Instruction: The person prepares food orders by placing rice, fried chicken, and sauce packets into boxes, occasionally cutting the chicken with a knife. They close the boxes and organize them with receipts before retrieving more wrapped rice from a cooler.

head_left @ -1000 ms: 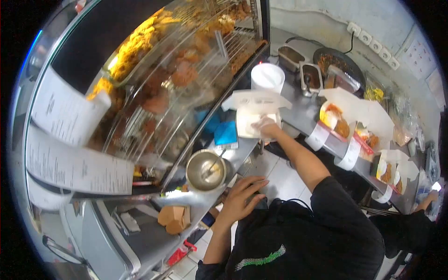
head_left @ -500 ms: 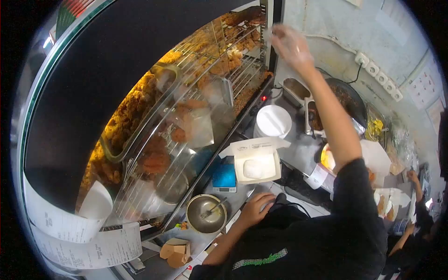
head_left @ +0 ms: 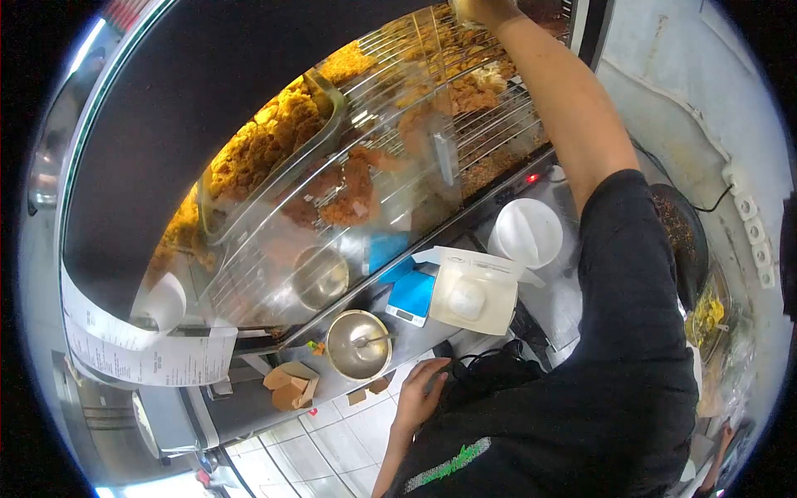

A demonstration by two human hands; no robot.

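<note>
My right hand [head_left: 488, 12], in a clear glove, is at the far end of the glass display case, over wire racks of fried chicken [head_left: 473, 90]. Its fingers are hidden at the top edge of the view. My left hand [head_left: 419, 394] hangs close to my body with nothing in it, its fingers loosely bent and apart. In front of me, an open paper box [head_left: 496, 322] holds a white mound of what looks like rice [head_left: 466, 299]. Touching the box on its left is a blue-topped scale [head_left: 412, 295].
A metal bowl [head_left: 339, 349] with a utensil stands left of the scale, near a brown carton [head_left: 290, 386]. A white round tub [head_left: 526, 234] is behind the box. Paper receipts [head_left: 187, 357] hang at the left. A dark pan [head_left: 677, 236] is at the right wall, and another person's arm shows at lower right.
My right hand has gone from beside the wall, left and up to the display case. My left hand has moved down toward my body. The whole view has shifted.
</note>
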